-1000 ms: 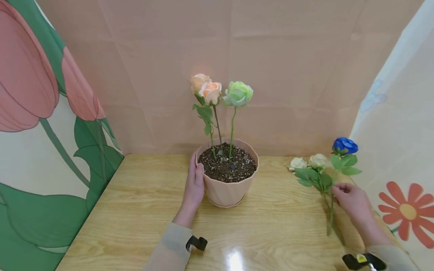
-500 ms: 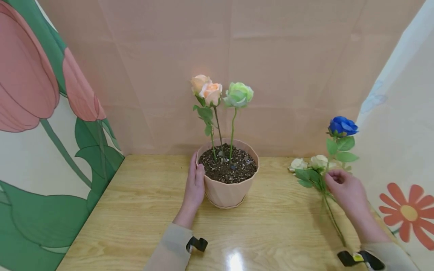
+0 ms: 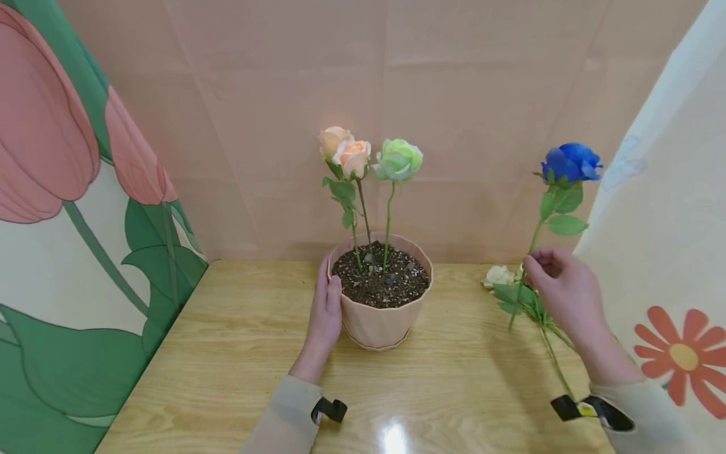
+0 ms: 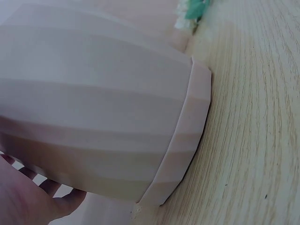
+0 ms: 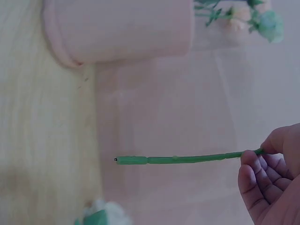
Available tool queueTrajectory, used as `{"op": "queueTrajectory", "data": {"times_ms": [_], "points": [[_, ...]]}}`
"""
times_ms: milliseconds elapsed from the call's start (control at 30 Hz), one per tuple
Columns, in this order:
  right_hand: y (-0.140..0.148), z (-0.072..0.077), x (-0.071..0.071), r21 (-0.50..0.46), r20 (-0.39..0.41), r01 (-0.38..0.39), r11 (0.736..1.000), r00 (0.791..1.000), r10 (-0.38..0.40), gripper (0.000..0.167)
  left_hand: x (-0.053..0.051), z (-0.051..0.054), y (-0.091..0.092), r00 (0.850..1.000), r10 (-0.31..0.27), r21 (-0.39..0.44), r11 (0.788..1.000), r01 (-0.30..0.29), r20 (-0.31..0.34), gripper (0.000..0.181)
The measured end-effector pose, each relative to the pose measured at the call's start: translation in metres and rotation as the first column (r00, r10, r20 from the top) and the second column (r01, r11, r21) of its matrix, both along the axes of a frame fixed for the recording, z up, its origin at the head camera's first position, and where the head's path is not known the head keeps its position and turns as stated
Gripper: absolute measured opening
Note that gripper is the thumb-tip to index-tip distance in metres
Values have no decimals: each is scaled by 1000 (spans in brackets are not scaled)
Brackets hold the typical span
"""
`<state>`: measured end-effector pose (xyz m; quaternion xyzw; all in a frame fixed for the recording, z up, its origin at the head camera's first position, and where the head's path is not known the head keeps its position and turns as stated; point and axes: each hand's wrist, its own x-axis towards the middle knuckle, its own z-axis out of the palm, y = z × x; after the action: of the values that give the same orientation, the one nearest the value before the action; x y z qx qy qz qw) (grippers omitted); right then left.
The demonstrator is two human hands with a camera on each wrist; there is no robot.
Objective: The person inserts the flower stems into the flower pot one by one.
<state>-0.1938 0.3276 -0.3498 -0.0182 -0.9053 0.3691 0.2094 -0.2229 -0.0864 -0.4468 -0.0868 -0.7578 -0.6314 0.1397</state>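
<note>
A blue rose (image 3: pixel 571 162) with green leaves stands upright in the head view, its stem pinched between the thumb and fingers of my right hand (image 3: pixel 567 296). In the right wrist view, the bare lower end of the green stem (image 5: pixel 192 159) points toward the tabletop, apart from it. My left hand (image 3: pixel 325 309) rests against the left side of a pale pink flowerpot (image 3: pixel 380 325), its fingers fairly straight along the wall. Dark soil (image 3: pixel 386 287) fills the pot. Two peach roses (image 3: pixel 353 157) and one green rose (image 3: pixel 399 159) stand in it.
Cream-white roses (image 3: pixel 499 275) with leafy stems lie on the wooden table (image 3: pixel 244 353) beneath my right hand, which partly hides them. A pink backdrop (image 3: pixel 272 126) rises behind the table. Flower-printed panels (image 3: pixel 680 296) border both sides.
My right hand has lifted the blue rose from beside the cream-white roses, moving it up and slightly left. My left hand stays on the pot.
</note>
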Motion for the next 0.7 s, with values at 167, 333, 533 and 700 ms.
{"op": "queueTrajectory", "data": {"times_ms": [167, 333, 533, 700], "points": [[-18, 20, -3, -37, -62, -47, 998, 997, 45, 32, -1, 0, -1, 1000, -8, 8, 1000, 8, -3, 58], [-35, 34, -5, -58, -101, -67, 996, 993, 61, 31, -2, -2, -1, 1000, -17, 18, 1000, 17, -13, 57], [-58, 54, -9, -110, -145, -104, 988, 985, 88, 31, -2, -4, -1, 1000, -10, 11, 1000, 10, -18, 56], [-78, 67, -15, -152, -198, -173, 973, 970, 142, 26, -2, -3, -1, 1000, -7, 15, 1000, 7, -14, 56]]}}
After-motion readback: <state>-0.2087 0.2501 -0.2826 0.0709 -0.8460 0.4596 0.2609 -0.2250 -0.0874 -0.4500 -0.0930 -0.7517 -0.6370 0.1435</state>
